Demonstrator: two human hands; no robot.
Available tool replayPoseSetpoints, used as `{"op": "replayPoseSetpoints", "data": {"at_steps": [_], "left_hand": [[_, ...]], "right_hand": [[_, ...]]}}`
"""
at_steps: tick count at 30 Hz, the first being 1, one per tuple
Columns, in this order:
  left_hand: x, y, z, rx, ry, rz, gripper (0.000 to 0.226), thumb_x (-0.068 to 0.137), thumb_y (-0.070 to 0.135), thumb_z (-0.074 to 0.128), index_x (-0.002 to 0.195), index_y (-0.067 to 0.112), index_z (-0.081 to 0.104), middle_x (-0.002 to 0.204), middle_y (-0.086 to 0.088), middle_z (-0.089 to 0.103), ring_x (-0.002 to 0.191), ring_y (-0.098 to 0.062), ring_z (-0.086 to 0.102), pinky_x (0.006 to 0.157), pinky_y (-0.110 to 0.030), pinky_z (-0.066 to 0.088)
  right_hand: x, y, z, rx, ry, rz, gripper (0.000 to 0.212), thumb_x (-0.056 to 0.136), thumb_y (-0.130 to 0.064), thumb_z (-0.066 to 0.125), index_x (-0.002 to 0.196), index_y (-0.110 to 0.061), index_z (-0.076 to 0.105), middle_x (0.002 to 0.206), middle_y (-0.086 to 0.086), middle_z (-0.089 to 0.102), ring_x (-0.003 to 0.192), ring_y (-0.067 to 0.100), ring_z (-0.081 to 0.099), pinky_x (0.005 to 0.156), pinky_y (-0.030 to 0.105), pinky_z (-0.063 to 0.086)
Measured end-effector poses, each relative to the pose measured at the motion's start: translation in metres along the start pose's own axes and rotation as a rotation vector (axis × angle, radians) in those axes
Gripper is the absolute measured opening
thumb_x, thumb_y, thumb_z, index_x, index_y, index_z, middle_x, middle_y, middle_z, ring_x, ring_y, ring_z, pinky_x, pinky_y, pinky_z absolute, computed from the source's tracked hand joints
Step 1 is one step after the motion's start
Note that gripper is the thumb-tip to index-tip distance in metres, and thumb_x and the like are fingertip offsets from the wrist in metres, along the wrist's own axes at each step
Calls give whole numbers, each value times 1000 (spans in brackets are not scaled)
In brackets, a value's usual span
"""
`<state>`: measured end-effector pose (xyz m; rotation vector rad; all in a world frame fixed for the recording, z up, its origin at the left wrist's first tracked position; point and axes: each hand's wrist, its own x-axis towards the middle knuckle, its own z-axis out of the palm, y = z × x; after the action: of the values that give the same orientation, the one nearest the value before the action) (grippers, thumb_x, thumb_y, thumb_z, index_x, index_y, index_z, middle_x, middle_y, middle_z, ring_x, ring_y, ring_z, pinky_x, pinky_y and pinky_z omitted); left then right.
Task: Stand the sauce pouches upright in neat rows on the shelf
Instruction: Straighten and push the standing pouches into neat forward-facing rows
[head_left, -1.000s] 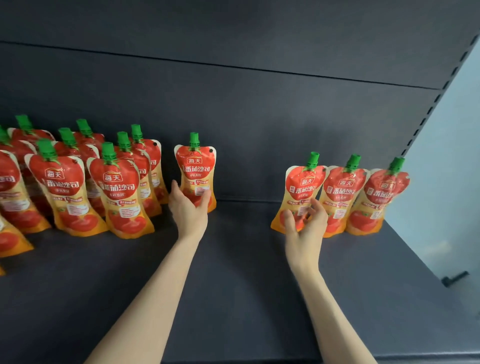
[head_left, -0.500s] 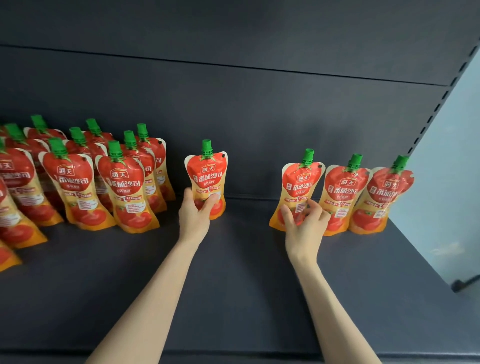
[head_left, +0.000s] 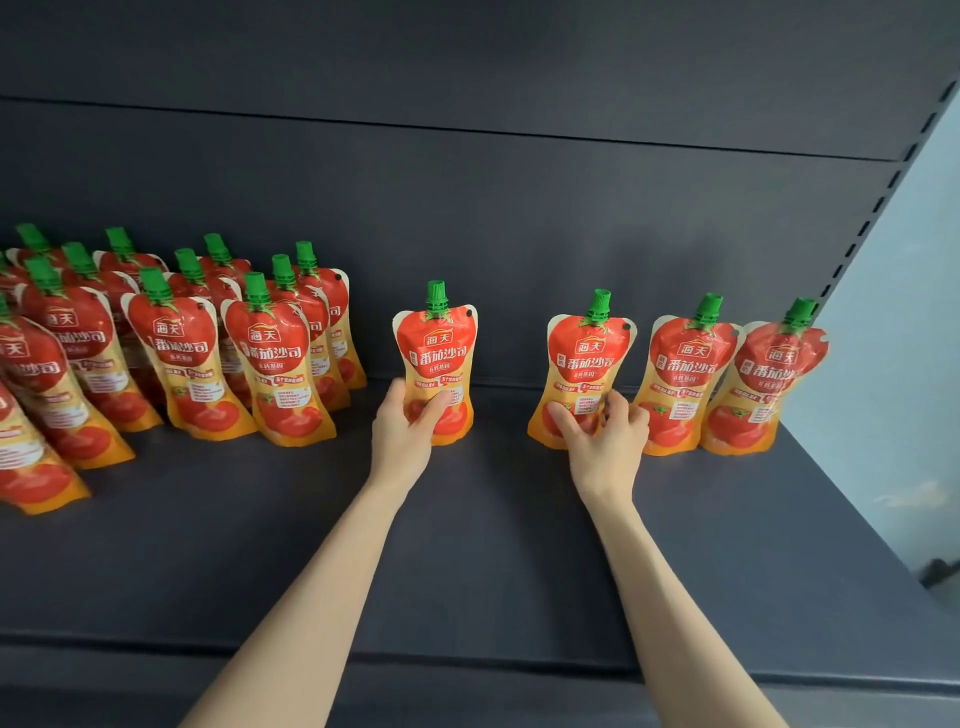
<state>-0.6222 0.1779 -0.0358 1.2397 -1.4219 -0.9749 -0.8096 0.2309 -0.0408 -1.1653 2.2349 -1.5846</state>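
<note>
- Left hand (head_left: 402, 434): fingers and thumb wrapped round the base of a lone upright tomato sauce pouch (head_left: 436, 358), mid-shelf (head_left: 467, 561).
- Right hand (head_left: 605, 441): fingertips pinching the lower part of the leftmost pouch (head_left: 584, 364) in a row of three at right.
- Clustered pouches (head_left: 182, 353): upright in rows, left.

One head-worn wide-angle view, looking forward and somewhat down onto the shelf (head_left: 467, 571) from close in front, facing its dark back panel (head_left: 519, 234). Near enough for both forearms to enter from the bottom edge, left hand (head_left: 402, 434) and right hand (head_left: 605, 447) at mid-frame. Sauce pouches (head_left: 280, 364) cut off at the left edge; perforated upright (head_left: 885, 189) slanting at right.
</note>
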Motion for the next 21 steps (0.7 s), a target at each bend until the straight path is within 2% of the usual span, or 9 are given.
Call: {"op": "replayPoseSetpoints", "data": {"at_steps": [3, 5, 8, 12, 16, 21], "left_hand": [[-8, 0, -2, -27, -2, -3, 33, 86, 37, 62, 113, 21, 51, 113, 6, 59, 107, -15, 58, 91, -41, 51], [-15, 0, -7, -52, 9, 2, 31, 85, 36, 62, 111, 20, 54, 110, 6, 62, 103, -14, 60, 88, -41, 53], [-28, 4, -20, -102, 11, 36, 26, 86, 33, 62, 107, 20, 57, 104, 9, 64, 100, -11, 62, 79, -30, 55], [-42, 10, -48, -166, 10, 79, 20, 88, 32, 59, 107, 29, 57, 104, 16, 63, 97, 2, 61, 70, -12, 51], [-49, 8, -88, -195, 25, 111, 30, 87, 33, 58, 116, 26, 56, 107, 16, 63, 100, 3, 60, 74, -13, 51], [-47, -8, -153, -189, 16, 126, 19, 87, 31, 60, 106, 28, 58, 104, 13, 66, 98, -1, 62, 73, -17, 53]], "right_hand": [[-2, 1, -1, -29, 28, -11, 58, 72, -42, 76, 108, -3, 52, 111, 14, 52, 106, 30, 47, 91, 42, 39], [-5, -4, -5, 119, -44, 4, 46, 75, -32, 77, 99, -7, 48, 102, 7, 57, 96, 23, 54, 84, 38, 47], [-17, -16, -9, 325, -178, 21, 39, 77, -22, 76, 98, -14, 45, 98, -2, 61, 84, 7, 60, 70, 21, 49], [-43, -36, 3, 461, -318, -23, 34, 78, -22, 75, 102, -21, 50, 98, -6, 66, 89, 11, 66, 74, 27, 56], [-75, -62, 24, 578, -431, -38, 22, 85, -22, 67, 102, -25, 53, 97, -6, 68, 89, 10, 68, 70, 24, 56], [-121, -97, 67, 623, -445, -23, 17, 86, -20, 65, 100, -19, 56, 94, -3, 69, 84, 11, 69, 68, 25, 56]]}}
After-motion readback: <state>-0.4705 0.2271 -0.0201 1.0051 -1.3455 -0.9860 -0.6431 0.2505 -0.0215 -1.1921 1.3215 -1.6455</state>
